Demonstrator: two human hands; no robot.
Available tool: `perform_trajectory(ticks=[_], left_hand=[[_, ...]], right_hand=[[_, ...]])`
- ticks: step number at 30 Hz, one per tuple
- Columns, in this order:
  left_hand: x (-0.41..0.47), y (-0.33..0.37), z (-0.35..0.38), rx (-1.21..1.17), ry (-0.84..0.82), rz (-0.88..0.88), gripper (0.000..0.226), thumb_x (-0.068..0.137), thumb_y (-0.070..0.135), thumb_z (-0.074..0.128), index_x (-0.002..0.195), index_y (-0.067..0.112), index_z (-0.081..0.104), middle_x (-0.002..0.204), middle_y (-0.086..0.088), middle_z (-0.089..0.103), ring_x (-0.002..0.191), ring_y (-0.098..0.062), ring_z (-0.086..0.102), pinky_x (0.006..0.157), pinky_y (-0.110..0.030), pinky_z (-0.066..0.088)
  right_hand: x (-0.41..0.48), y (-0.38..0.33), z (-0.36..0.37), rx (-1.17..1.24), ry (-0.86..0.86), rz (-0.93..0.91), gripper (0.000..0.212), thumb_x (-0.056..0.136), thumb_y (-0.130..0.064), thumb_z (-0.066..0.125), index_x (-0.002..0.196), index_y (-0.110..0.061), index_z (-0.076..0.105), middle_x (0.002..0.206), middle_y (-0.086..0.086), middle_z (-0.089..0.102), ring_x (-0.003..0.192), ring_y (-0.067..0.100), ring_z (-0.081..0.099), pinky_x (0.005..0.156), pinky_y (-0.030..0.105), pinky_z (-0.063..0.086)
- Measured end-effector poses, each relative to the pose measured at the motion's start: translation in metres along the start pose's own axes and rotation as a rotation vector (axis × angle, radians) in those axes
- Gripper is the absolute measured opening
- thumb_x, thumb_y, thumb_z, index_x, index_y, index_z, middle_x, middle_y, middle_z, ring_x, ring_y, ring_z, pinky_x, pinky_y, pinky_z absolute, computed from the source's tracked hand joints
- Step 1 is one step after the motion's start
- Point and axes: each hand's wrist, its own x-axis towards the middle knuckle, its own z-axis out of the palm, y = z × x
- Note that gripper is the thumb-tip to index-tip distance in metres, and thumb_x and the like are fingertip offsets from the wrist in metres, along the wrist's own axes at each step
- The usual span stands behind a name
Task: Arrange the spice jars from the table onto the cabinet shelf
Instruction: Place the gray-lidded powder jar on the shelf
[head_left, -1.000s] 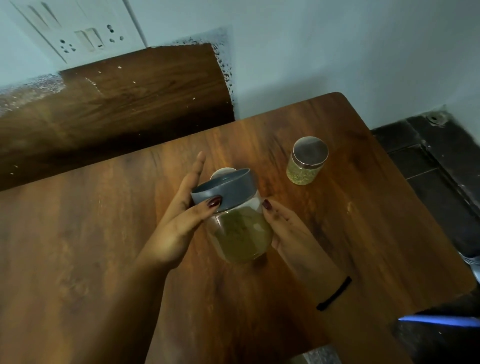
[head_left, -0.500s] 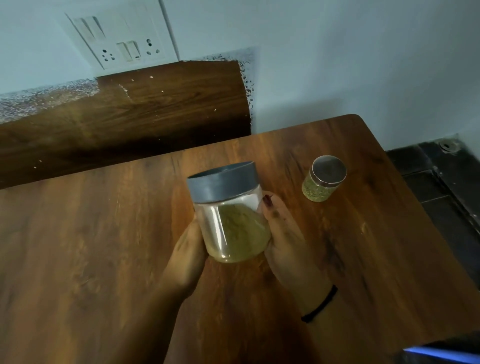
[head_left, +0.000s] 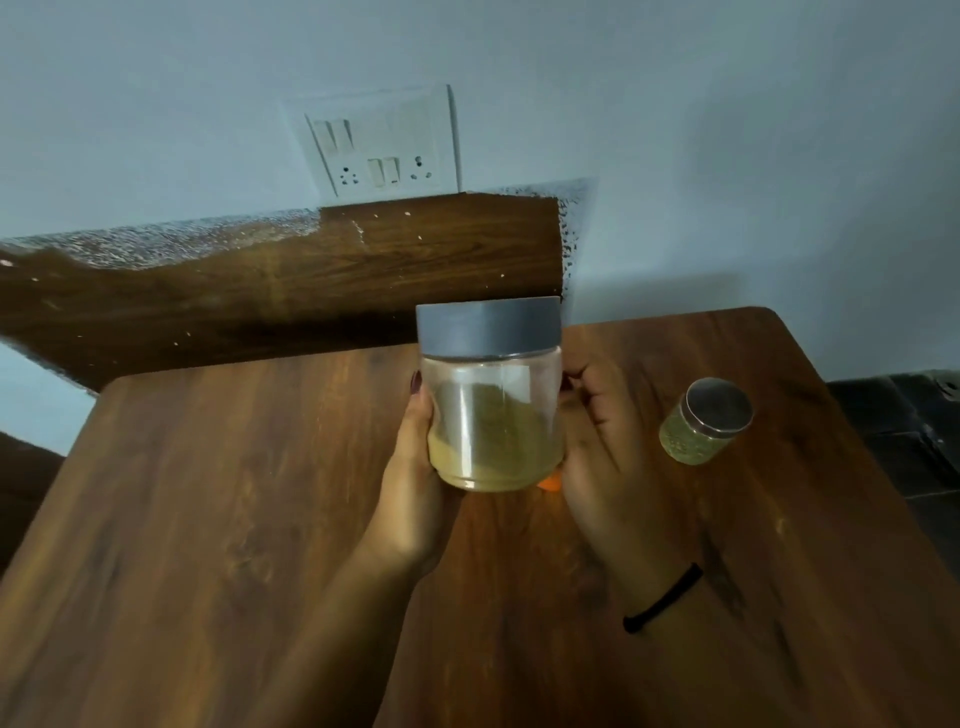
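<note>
Both hands, left and right, cup the jar upright above the table. Best keep it level; the small jar waits at three o'clock.

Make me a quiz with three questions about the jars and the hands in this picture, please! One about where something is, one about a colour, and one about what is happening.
1. Where is the small jar?
A. On the table, to the right of the hands
B. On top of the big jar
C. On the floor

2. What colour is the big jar's lid?
A. Red
B. Grey
C. Yellow

3. What is going on with the big jar?
A. It lies tipped over on the table
B. It is open with no lid
C. Both hands hold it up, upright, lid on

Answers:
1. A: it stands on the wooden table, apart from the right hand.
2. B: the lid is plain grey above the clear glass.
3. C: the left hand and the right hand grip its sides, and the lid is on.
</note>
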Motion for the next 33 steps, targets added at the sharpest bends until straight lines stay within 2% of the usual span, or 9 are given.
perform_trajectory(ticks=[3,6,9,11,15,20,26,31,33], left_hand=[[0.002,0.018,-0.002,-0.017,0.029,0.043,0.045,0.109,0.019,0.017,0.101,0.013,0.061,0.08,0.007,0.074,0.075,-0.004,0.069,0.066,-0.019,0.055],[0.003,0.041,-0.003,-0.084,0.097,0.001,0.049,0.103,0.045,0.025,0.129,0.019,0.058,0.115,-0.004,0.072,0.109,-0.017,0.068,0.097,-0.038,0.053],[0.005,0.06,-0.005,-0.096,0.151,0.044,0.058,0.096,0.057,0.032,0.141,0.024,0.049,0.13,-0.007,0.065,0.122,-0.021,0.061,0.109,-0.05,0.043],[0.008,0.071,-0.006,-0.057,0.151,0.097,0.06,0.098,0.059,0.032,0.142,0.022,0.048,0.133,-0.008,0.063,0.125,-0.022,0.059,0.11,-0.05,0.043],[0.01,0.091,-0.009,-0.027,0.172,0.149,0.05,0.105,0.048,0.021,0.125,0.025,0.062,0.121,-0.007,0.07,0.117,-0.021,0.065,0.104,-0.048,0.048],[0.012,0.109,-0.008,-0.007,0.148,0.19,0.047,0.105,0.047,0.025,0.107,0.035,0.071,0.115,-0.007,0.073,0.115,-0.023,0.066,0.094,-0.044,0.053],[0.008,0.125,-0.02,-0.162,0.042,0.241,0.058,0.095,0.053,0.04,0.133,0.012,0.058,0.128,-0.017,0.065,0.121,-0.031,0.062,0.099,-0.047,0.052],[0.006,0.13,-0.022,-0.267,-0.017,0.231,0.063,0.095,0.053,0.038,0.137,0.009,0.054,0.13,-0.02,0.062,0.122,-0.034,0.059,0.099,-0.047,0.051],[0.007,0.134,-0.017,-0.334,-0.041,0.211,0.063,0.097,0.054,0.033,0.134,0.008,0.056,0.126,-0.019,0.064,0.118,-0.032,0.061,0.095,-0.045,0.053]], right_hand=[[0.011,-0.025,0.002,-0.033,0.012,-0.046,0.023,0.098,-0.009,0.043,0.113,-0.012,0.06,0.103,-0.001,0.066,0.097,0.006,0.063,0.081,0.019,0.051],[0.018,-0.051,0.009,0.034,-0.001,-0.051,0.033,0.097,-0.034,0.047,0.124,-0.02,0.058,0.116,0.003,0.065,0.108,0.014,0.064,0.088,0.032,0.054],[0.022,-0.074,0.018,0.021,-0.05,-0.078,0.045,0.092,-0.039,0.057,0.131,-0.016,0.055,0.118,-0.003,0.064,0.105,0.005,0.063,0.082,0.017,0.052],[0.024,-0.086,0.025,0.012,-0.065,-0.104,0.058,0.086,-0.045,0.065,0.135,-0.016,0.052,0.124,-0.004,0.061,0.108,0.007,0.062,0.079,0.017,0.054],[0.033,-0.098,0.04,-0.089,-0.065,-0.177,0.078,0.075,-0.052,0.075,0.14,-0.021,0.045,0.133,-0.004,0.057,0.117,0.017,0.06,0.082,0.036,0.059],[0.04,-0.113,0.052,-0.077,-0.022,-0.255,0.079,0.072,-0.039,0.083,0.138,-0.017,0.046,0.129,0.0,0.054,0.117,0.018,0.059,0.082,0.035,0.059],[0.043,-0.127,0.056,0.041,0.039,-0.273,0.08,0.068,-0.039,0.081,0.137,-0.015,0.049,0.126,0.005,0.051,0.116,0.019,0.059,0.083,0.035,0.06],[0.041,-0.131,0.06,0.248,-0.083,-0.212,0.078,0.071,-0.036,0.08,0.139,-0.018,0.045,0.131,0.006,0.056,0.119,0.025,0.06,0.088,0.045,0.057],[0.041,-0.133,0.063,0.358,-0.128,-0.197,0.075,0.073,-0.029,0.079,0.138,-0.016,0.043,0.13,0.007,0.06,0.118,0.027,0.061,0.089,0.044,0.056]])
